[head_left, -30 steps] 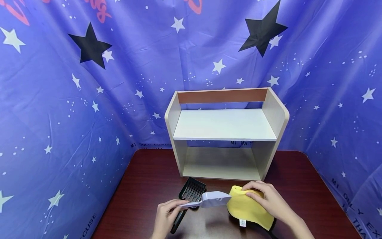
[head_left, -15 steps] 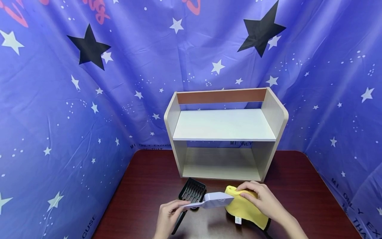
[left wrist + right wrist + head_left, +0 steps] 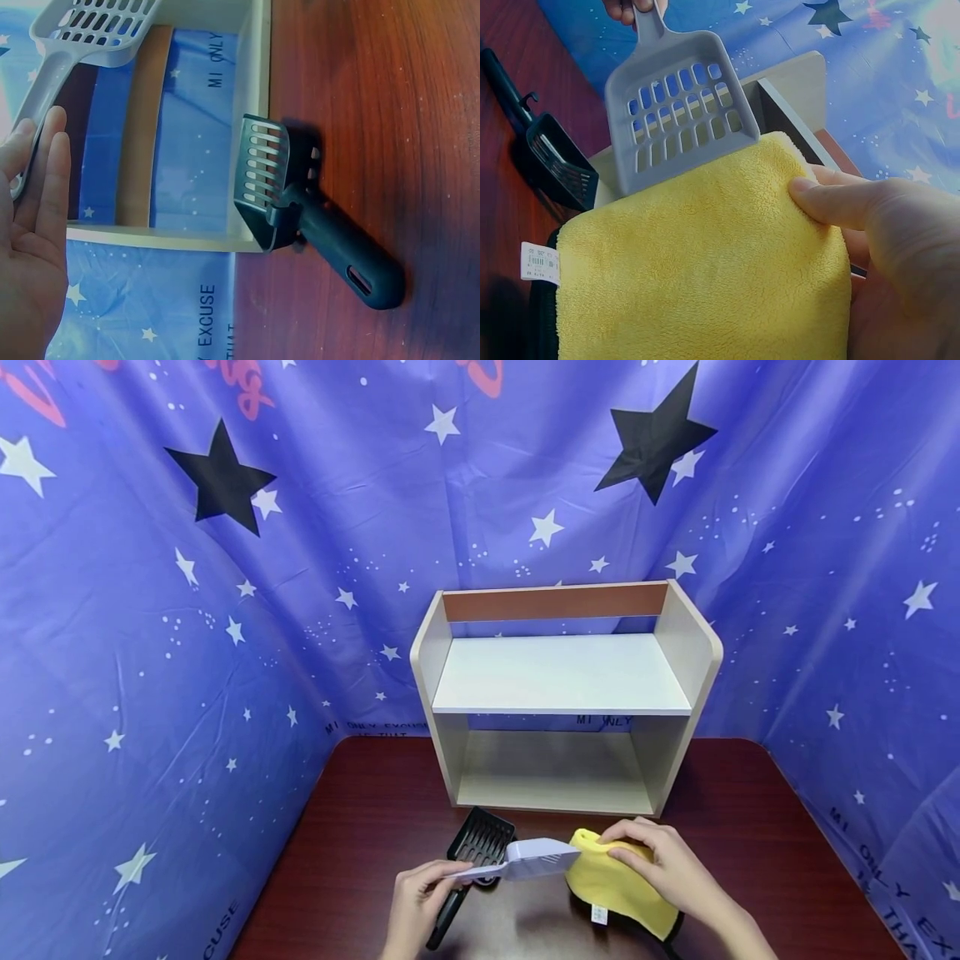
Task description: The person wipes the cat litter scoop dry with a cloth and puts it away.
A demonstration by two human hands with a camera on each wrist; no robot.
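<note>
My left hand (image 3: 417, 902) pinches the handle of a light grey slotted litter scoop (image 3: 682, 105), held above the table. In the right wrist view the scoop's front edge meets the edge of a yellow plush cloth (image 3: 697, 262). My right hand (image 3: 671, 868) grips that cloth by its top corner, thumb on the near face and fingers behind. The cloth has a dark border and a white label (image 3: 540, 264). Below the grey scoop, a black slotted scoop (image 3: 274, 176) lies on the table, its handle toward the near side.
A two-tier wooden shelf (image 3: 562, 706) stands on the dark red table (image 3: 360, 827) behind the hands. Its white upper board and pale lower board bear nothing. A blue curtain (image 3: 337, 527) with stars encloses the back and sides.
The cloth and right hand have shifted slightly left. The grey scoop moved a little right, then back left. Both hands keep their holds, and the black scoop stays put.
</note>
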